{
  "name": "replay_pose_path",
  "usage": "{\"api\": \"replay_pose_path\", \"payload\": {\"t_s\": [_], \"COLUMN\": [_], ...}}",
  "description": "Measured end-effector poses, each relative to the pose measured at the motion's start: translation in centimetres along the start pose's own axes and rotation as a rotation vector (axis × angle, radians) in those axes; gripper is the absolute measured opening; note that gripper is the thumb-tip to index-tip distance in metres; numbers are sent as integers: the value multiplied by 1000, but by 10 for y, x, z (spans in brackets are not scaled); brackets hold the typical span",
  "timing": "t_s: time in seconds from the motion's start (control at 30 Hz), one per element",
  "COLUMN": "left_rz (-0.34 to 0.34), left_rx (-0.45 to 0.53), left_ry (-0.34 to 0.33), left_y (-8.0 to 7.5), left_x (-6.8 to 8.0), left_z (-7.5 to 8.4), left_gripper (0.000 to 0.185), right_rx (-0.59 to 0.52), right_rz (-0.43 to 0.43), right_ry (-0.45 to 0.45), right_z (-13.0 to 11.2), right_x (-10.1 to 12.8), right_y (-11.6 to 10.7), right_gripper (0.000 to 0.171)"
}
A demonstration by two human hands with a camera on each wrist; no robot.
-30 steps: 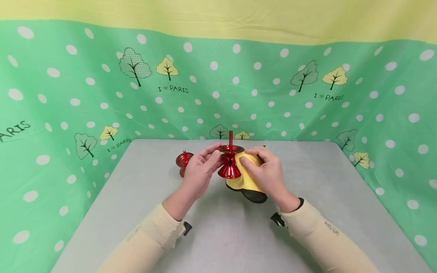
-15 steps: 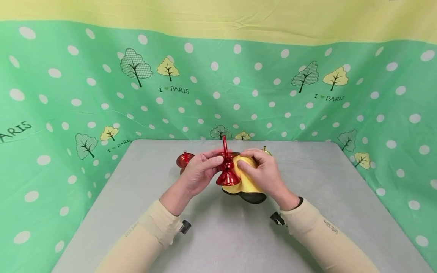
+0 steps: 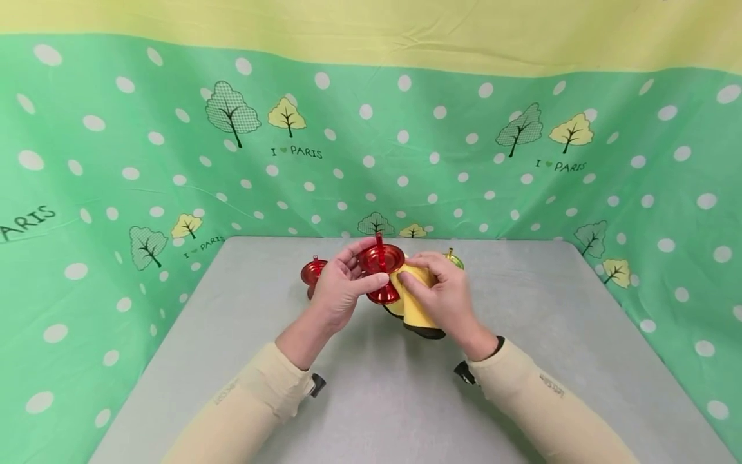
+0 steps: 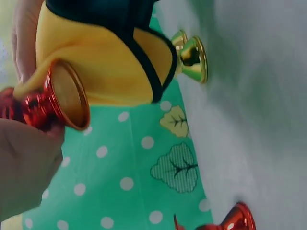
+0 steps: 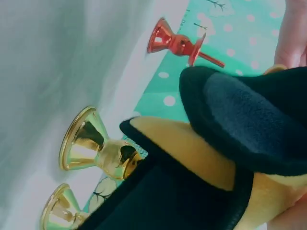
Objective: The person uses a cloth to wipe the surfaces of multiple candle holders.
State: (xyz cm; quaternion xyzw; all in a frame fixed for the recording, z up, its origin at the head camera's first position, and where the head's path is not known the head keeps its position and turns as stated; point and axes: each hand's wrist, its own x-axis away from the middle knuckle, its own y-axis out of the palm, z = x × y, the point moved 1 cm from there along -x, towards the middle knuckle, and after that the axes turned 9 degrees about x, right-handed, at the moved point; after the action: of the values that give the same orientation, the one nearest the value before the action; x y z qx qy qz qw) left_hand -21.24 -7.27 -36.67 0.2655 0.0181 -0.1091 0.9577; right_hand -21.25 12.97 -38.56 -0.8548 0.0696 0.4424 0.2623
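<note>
My left hand (image 3: 339, 293) grips a shiny red candle holder (image 3: 382, 258) by its waist, thumb in front, above the table. Its shallow dish and central pin tilt toward the head camera; in the left wrist view its flared foot (image 4: 69, 95) shows. A yellow cloth with black edging (image 3: 420, 312) is pinched in my right hand (image 3: 446, 293), right at the right side of the dish. The cloth hangs in folds below those fingers and covers part of the holder's foot. In the right wrist view, the cloth's dark underside (image 5: 249, 115) hides most of the right hand.
Another red candle holder (image 3: 313, 273) stands on the grey table (image 3: 382, 406) behind the left hand. Two gold holders stand at the back right, one nearer (image 5: 84, 141) and one beside it (image 5: 60, 211). A green dotted curtain (image 3: 400, 161) hangs behind and along the sides.
The held candle holder has shifted slightly left and tipped so its dish faces the head camera. The left thumb has moved down beneath the dish. The cloth has moved slightly left around it.
</note>
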Motion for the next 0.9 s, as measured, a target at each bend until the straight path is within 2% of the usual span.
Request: {"api": "replay_pose_path", "payload": {"t_s": [0.17,0.3,0.5,0.67,0.83,0.9], "left_rz": [80,111,110,109,121,115], "left_rx": [26,17,-7,-15,-30,-34], "left_ry": [27,44,53,41,51,61], "left_y": [4,6,5,4,4,4], "left_x": [-1,-1,-1,0,-1,-2], "left_z": [-5,-7,-9,-12,-14,-14], "left_gripper": [68,70,72,70,68,68], "right_rx": [51,42,83,69,77,76], "right_rz": [15,40,-26,-7,-62,-73], "right_ry": [-76,-12,-64,-6,-86,-79], "right_z": [-2,1,-2,0,-3,-3], "right_x": [2,-2,0,0,6,5], "right_y": [5,5,4,5,8,10], "right_gripper": [24,22,21,21,21,19]}}
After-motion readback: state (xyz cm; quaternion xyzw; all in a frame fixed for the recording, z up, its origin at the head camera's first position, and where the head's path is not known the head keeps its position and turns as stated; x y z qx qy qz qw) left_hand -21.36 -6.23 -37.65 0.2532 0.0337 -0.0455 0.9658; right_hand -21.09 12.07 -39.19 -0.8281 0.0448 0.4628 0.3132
